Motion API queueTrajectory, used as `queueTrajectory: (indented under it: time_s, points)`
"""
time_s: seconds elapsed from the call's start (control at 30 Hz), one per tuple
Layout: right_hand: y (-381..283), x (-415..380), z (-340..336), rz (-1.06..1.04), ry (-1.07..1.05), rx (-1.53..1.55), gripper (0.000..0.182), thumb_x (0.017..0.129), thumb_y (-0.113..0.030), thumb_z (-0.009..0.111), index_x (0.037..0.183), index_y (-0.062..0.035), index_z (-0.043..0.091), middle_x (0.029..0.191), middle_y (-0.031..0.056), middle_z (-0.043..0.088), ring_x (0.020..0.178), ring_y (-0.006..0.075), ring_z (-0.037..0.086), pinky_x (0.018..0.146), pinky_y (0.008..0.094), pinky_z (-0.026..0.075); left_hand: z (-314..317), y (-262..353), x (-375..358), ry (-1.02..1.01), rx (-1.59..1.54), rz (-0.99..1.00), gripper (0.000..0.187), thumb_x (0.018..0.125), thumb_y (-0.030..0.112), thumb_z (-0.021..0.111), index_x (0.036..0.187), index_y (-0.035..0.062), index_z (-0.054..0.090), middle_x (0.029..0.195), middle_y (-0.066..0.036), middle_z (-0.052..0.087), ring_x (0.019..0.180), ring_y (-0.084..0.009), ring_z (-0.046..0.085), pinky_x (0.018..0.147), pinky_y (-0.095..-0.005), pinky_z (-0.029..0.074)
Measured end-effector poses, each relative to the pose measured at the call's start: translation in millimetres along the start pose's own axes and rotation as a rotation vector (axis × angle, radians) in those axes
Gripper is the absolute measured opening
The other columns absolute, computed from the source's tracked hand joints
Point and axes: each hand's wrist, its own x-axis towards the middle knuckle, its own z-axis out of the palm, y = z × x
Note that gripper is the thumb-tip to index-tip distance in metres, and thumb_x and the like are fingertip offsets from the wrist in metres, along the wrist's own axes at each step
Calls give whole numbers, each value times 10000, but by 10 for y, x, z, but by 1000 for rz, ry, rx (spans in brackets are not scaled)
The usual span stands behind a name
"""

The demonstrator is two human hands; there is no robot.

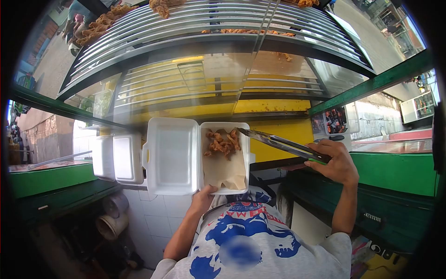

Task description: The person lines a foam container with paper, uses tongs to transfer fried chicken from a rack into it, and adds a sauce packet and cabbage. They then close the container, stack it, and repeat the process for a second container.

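Note:
My left hand (202, 200) grips the near edge of an open white foam takeaway box (174, 158), thumb over the rim. The box's lid half lies flat to the left. In its right half, a sheet of brown paper (218, 173) lines the bottom, with crisp fried chicken pieces (224, 143) heaped toward the far side. My right hand (335, 163) is closed around the handle end of metal tongs (290, 147). Their tips reach over the box's far right corner, right beside the chicken.
Beyond the box stands a glass case with metal rack shelves (153, 39), holding more fried chicken (104, 22). White foam boxes (127, 158) stand to the left. A clear container of small packets (335, 122) sits at the right. A yellow surface (278, 135) lies behind the tongs.

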Motion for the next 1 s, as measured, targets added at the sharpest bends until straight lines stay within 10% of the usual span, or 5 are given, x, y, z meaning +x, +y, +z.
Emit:
queueTrajectory:
  time_s: [0.13, 0.2, 0.6, 0.7, 1.0]
  points:
    - [257, 14, 51, 101, 84, 48, 382, 738, -209, 792, 1054, -21, 690, 833, 114, 638, 706, 282, 613, 672, 360, 477, -54, -79, -30, 67, -106, 244, 126, 811, -33, 635, 931, 7, 631, 916, -133, 666, 885, -279, 650, 817, -374, 510]
    - [390, 89, 187, 125, 122, 12, 393, 740, -214, 792, 1069, -26, 686, 860, 115, 644, 740, 286, 620, 695, 363, 480, -12, 397, -100, 124, -841, -218, 92, 802, 8, 611, 871, -53, 610, 913, -133, 625, 903, -256, 611, 878, -381, 482]
    - [588, 1577, 904, 117, 7, -349, 720, 839, -540, 630, 1363, -74, 469, 1280, 142, 572, 1206, 313, 521, 999, 438, 415, -138, 493, -113, 149, -635, -207, 310, 764, 33, 526, 1052, -79, 544, 1082, -170, 569, 1028, -302, 571, 979, -456, 440]
    - [772, 1718, 1111, -162, 342, -237, 696, 854, -521, 622, 1350, -54, 479, 1296, 149, 568, 1263, 299, 471, 1039, 431, 379, -303, -32, -58, 65, -60, 62, 218, 789, 30, 546, 976, -79, 572, 1047, -166, 583, 1017, -292, 574, 958, -426, 457]
    - [745, 1291, 1215, -351, 488, -117, 316, 899, -282, 624, 1067, -16, 658, 1141, 119, 637, 1060, 310, 581, 934, 412, 452, -86, 357, -167, 94, -69, 25, 125, 770, 0, 592, 884, -48, 582, 915, -121, 611, 878, -261, 606, 882, -393, 489]
